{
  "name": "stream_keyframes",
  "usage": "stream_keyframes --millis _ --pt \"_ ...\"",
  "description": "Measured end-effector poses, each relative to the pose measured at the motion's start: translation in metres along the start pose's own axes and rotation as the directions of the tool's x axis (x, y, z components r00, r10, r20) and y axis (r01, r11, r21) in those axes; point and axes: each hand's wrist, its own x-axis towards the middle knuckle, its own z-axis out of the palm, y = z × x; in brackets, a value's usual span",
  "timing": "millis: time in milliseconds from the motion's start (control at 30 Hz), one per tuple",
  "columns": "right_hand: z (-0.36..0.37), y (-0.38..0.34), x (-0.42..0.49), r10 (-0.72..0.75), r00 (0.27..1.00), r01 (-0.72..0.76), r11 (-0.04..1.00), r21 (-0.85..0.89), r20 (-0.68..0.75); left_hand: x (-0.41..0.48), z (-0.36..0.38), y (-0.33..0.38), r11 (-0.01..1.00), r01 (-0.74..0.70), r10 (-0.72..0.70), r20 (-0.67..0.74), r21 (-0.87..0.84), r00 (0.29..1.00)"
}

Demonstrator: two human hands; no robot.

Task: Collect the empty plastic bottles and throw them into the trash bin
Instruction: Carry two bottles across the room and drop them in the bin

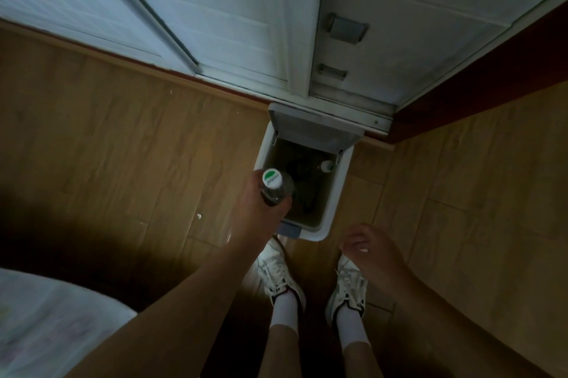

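The left hand grips a clear plastic bottle round its body, white-and-green cap up, and holds it over the near left corner of the white trash bin, whose grey lid stands raised against the door frame. Deep in the dim bin lies what seems to be another bottle, only its pale cap clear to see. The right hand hangs empty with fingers loosely curled, above the right shoe on the wooden floor
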Motion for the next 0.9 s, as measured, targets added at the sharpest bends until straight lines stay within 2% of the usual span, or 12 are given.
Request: stream_keyframes --millis 133,333,500,667,767,900 --pt "-0.003 -0.007 0.002 0.009 1.0 -0.009 1.0 -0.005 0.011 0.002 0.013 -0.014 0.997 0.07 -0.069 0.047 -0.013 0.996" --pt "-0.012 -0.016 -0.002 0.052 0.998 -0.052 0.998 -0.025 0.028 -0.016 0.004 -0.012 0.993 0.02 -0.035 0.125 0.118 0.992" --pt "-0.033 -0.027 -0.026 0.05 0.999 -0.05 0.999 -0.006 -0.003 -0.051 -0.015 -0.02 0.989 0.138 -0.127 0.158 -0.058 0.979" --pt "-0.069 -0.04 -0.09 0.09 0.996 -0.089 0.993 0.076 -0.018 -0.119 -0.056 -0.004 0.979 0.173 -0.149 0.201 -0.105 0.968" --pt "-0.096 -0.047 -0.145 0.113 0.993 -0.114 0.987 0.111 0.018 -0.155 -0.085 0.021 0.988 0.127 -0.104 0.239 -0.085 0.965" --pt "-0.136 -0.056 -0.226 0.12 0.991 -0.108 0.977 0.183 -0.058 -0.202 -0.115 0.073 0.995 0.059 -0.031 0.302 -0.083 0.953"
